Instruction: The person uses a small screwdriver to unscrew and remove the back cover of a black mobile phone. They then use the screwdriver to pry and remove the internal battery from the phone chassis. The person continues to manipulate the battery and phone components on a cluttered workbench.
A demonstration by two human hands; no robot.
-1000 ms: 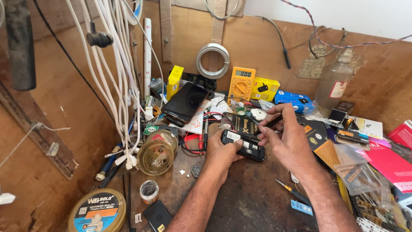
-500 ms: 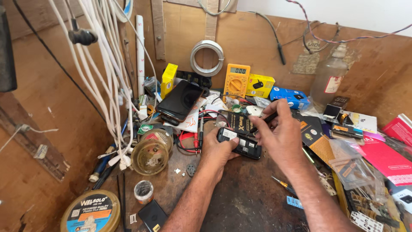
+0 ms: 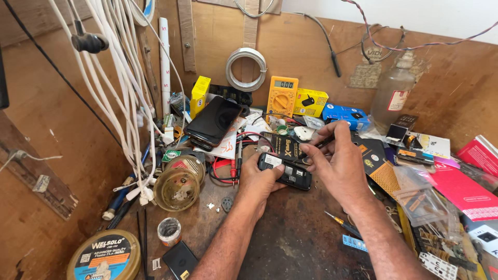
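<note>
**Holding a small black phone over a cluttered tabletop**

Scanning left to right. Far left: round tin of paste (image 3: 104, 256) at the tabletop's (image 3: 290, 243) near edge, a small tape roll (image 3: 169, 231) just right of it. White cables (image 3: 122, 83) hang down the wooden wall; below them sits an open brass-coloured round tin (image 3: 177, 187). Behind that, a dark smartphone (image 3: 213, 122) lies tilted on papers, a yellow box (image 3: 199, 96) beside it. A coil of white wire (image 3: 246, 69) hangs on the back wall, and a yellow multimeter (image 3: 282, 98) stands under it.

Centre: left hand (image 3: 259, 181) grips the small black phone (image 3: 285, 171) from below, fingers closed around its left end. The phone is held just above the tabletop, lying roughly flat, back side up.

Right hand (image 3: 342, 166) sits over the phone's right end, fingers closed on a thin dark tool (image 3: 326, 141); its tip meets the phone, exact contact spot hidden by the fingers.

Right of the hands: a small screwdriver (image 3: 340, 222) on the tabletop near the right forearm, a blue box (image 3: 345, 115) and a glass bottle (image 3: 393, 93) at the back, a red packet (image 3: 480, 153) at far right.
</note>
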